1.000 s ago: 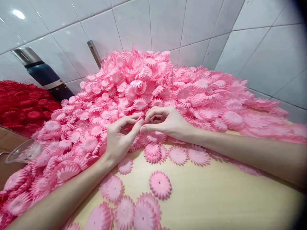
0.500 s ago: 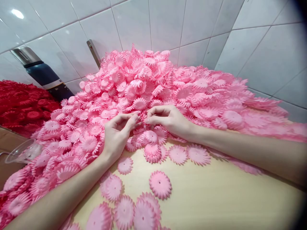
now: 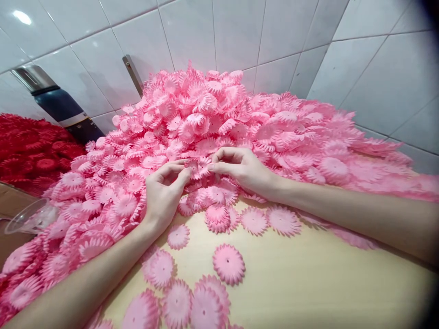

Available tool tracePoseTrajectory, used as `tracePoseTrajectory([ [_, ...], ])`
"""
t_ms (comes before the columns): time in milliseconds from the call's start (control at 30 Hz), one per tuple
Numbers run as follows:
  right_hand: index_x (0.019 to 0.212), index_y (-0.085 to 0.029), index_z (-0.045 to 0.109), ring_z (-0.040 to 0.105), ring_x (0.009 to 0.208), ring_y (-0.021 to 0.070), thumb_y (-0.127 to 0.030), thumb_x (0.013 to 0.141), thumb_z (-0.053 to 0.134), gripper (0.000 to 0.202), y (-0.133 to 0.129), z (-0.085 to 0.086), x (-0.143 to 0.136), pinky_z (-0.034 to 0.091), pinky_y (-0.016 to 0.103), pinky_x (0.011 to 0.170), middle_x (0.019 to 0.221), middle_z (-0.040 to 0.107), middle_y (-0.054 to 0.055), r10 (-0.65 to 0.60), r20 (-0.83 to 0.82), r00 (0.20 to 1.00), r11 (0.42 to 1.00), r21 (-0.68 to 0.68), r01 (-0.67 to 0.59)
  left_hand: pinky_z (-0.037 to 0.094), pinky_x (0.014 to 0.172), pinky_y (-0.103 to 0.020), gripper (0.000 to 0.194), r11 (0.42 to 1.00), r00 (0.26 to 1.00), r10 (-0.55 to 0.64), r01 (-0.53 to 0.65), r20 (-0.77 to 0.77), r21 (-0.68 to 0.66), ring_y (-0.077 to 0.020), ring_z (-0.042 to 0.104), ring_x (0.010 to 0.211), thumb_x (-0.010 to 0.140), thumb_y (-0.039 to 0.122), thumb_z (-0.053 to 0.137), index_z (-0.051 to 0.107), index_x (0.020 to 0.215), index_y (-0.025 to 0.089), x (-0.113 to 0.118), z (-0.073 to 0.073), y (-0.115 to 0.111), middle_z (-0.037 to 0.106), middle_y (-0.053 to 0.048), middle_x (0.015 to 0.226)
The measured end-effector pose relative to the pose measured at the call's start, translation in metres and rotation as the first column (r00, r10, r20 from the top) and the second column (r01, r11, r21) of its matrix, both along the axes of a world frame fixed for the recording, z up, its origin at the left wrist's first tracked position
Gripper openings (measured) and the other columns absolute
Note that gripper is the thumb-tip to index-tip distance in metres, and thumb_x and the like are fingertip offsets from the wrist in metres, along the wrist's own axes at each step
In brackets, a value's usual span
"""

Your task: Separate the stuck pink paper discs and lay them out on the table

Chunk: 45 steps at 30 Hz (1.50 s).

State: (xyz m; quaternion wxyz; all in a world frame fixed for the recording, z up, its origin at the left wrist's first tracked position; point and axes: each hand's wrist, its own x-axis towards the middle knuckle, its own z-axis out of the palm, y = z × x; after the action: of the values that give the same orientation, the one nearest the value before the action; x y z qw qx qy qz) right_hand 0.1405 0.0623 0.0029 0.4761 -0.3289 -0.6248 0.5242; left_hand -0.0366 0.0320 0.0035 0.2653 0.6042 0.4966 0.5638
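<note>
Between my two hands, in front of a large heap of pink petal discs [image 3: 202, 109], are small pink petal discs [image 3: 196, 169] with scalloped edges. My left hand [image 3: 167, 185] pinches their left side between thumb and forefinger. On the other side, the thumb and forefinger of my right hand [image 3: 245, 169] close on the right edge. Whether it is one folded disc or two side by side I cannot tell. Just below lie more loose discs, among them a small stack [image 3: 217, 218]. Nearer to me a darker pink disc [image 3: 228, 264] with a centre hole lies flat.
Several pink discs [image 3: 177, 302] lie at the front of the pale wooden table [image 3: 308, 278]. At left are a red petal heap [image 3: 34, 151], a dark blue flask [image 3: 65, 103], a clear plastic cup [image 3: 29, 217] and a cardboard box [image 3: 13, 205]. White tiled walls [image 3: 240, 32] stand behind.
My hands have moved slightly apart, and the pink discs between them now show spread open, facing me. The surrounding heap looks the same.
</note>
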Motion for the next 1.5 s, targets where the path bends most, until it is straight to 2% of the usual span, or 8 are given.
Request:
tracePoseTrajectory([
  [133,0.064,-0.014,0.057,0.059,0.060,0.0096,-0.014,0.071,0.067,0.013,-0.002,0.001,0.000,0.048,0.023,0.059,0.064,0.060,0.000,-0.004,0.043,0.999,1.000,0.002,0.004,0.053,0.067,-0.021,0.020,0.996,0.996,-0.084,0.084,0.013,0.002,-0.0149,0.065,0.091,0.074,0.011,0.063,0.059,0.091,0.020,0.004,0.003,-0.003,0.067,-0.002,0.095],
  [333,0.078,-0.017,0.056,0.063,0.069,0.0094,-0.003,0.060,0.070,0.027,-0.001,-0.002,0.000,0.052,0.022,0.067,0.074,0.062,-0.004,0.056,-0.082,0.995,0.996,-0.069,-0.062,0.051,0.071,-0.020,0.015,0.995,0.973,-0.096,0.085,-0.208,-0.061,-0.0111,0.064,0.076,0.078,0.008,0.056,0.069,0.075,0.015,0.007,0.009,-0.008,0.071,-0.002,0.079],
  [533,0.079,-0.013,0.069,0.065,0.073,0.0142,-0.016,0.072,0.068,0.007,-0.003,-0.002,0.002,0.053,0.028,0.071,0.078,0.069,0.004,0.129,-0.008,0.992,0.992,0.006,-0.129,0.055,0.075,-0.024,0.010,0.985,0.969,-0.166,0.171,-0.183,0.008,-0.0143,0.066,0.080,0.078,0.020,0.067,0.068,0.087,0.015,0.006,0.007,-0.010,0.070,-0.004,0.087],
  [700,0.078,-0.015,0.063,0.060,0.063,0.0122,-0.027,0.056,0.084,0.033,-0.003,-0.006,0.001,0.049,0.024,0.057,0.070,0.065,0.001,0.037,-0.037,0.999,0.999,-0.034,-0.038,0.054,0.084,-0.027,0.022,0.966,0.960,-0.198,0.226,-0.196,0.129,-0.0153,0.065,0.091,0.077,0.016,0.067,0.065,0.099,0.021,0.006,0.003,-0.010,0.069,-0.004,0.097],
  [833,0.075,-0.013,0.064,0.055,0.059,0.0099,-0.037,0.068,0.077,0.028,-0.003,-0.005,0.000,0.043,0.023,0.052,0.067,0.062,0.001,0.081,0.050,0.995,0.997,0.011,-0.082,0.052,0.089,-0.028,0.028,0.978,0.978,-0.183,0.191,-0.099,0.085,-0.0165,0.064,0.099,0.080,0.019,0.065,0.063,0.108,0.020,0.006,0.002,-0.007,0.068,-0.005,0.107],
  [1000,0.070,-0.013,0.061,0.051,0.058,0.0087,-0.036,0.075,0.071,0.026,-0.003,-0.002,0.000,0.039,0.023,0.053,0.065,0.058,0.000,0.151,0.118,0.981,0.986,0.051,-0.158,0.051,0.085,-0.027,0.018,0.986,0.971,-0.167,0.163,-0.169,-0.039,-0.0175,0.064,0.092,0.083,0.027,0.062,0.068,0.096,0.016,0.005,0.004,-0.003,0.070,-0.006,0.098],
  [1300,0.067,-0.019,0.040,0.034,0.055,0.0084,-0.034,0.082,0.064,0.032,-0.006,-0.007,-0.002,0.028,0.024,0.050,0.062,0.038,-0.006,0.159,0.146,0.977,0.972,0.151,-0.181,0.045,0.061,-0.019,0.019,0.971,0.978,-0.204,0.195,-0.052,-0.136,-0.0092,0.052,0.064,0.086,0.034,0.058,0.058,0.079,0.016,0.006,0.003,-0.002,0.056,0.001,0.071],
  [1500,0.061,-0.020,0.035,0.040,0.055,0.0081,-0.024,0.083,0.061,0.034,-0.009,0.000,-0.001,0.034,0.025,0.055,0.062,0.039,-0.005,0.248,0.087,0.965,0.965,0.064,-0.254,0.052,0.056,-0.024,0.034,0.981,0.927,-0.043,0.110,0.373,-0.160,-0.0125,0.061,0.059,0.081,0.047,0.061,0.043,0.072,0.020,-0.008,-0.003,0.017,0.056,0.002,0.065],
])
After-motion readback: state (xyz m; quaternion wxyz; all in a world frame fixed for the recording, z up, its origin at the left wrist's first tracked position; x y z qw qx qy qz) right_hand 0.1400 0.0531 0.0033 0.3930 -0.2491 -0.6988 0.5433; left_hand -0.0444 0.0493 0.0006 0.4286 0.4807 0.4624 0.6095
